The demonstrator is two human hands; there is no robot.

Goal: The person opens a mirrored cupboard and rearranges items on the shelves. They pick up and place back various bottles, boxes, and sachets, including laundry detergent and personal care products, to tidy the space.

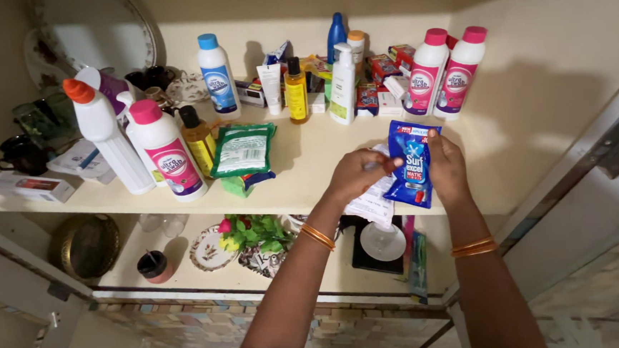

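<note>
Pinching blue pouch (412, 166), both hands raised

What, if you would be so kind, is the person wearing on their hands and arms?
Both forearms are bare, with no sleeves in view. The left hand has thin orange-gold bangles at its wrist, and the right hand has a matching pair. No rings or gloves show.

In the middle right of the frame, the right hand (447, 168) holds a blue detergent pouch (412, 164) by its upper edge, above the cream shelf (303, 166). The left hand (356, 173) touches the pouch's left side and white packets (373, 203) under it. A green packet (243, 148) lies at centre left, beside a white bottle with pink cap (164, 147).
</note>
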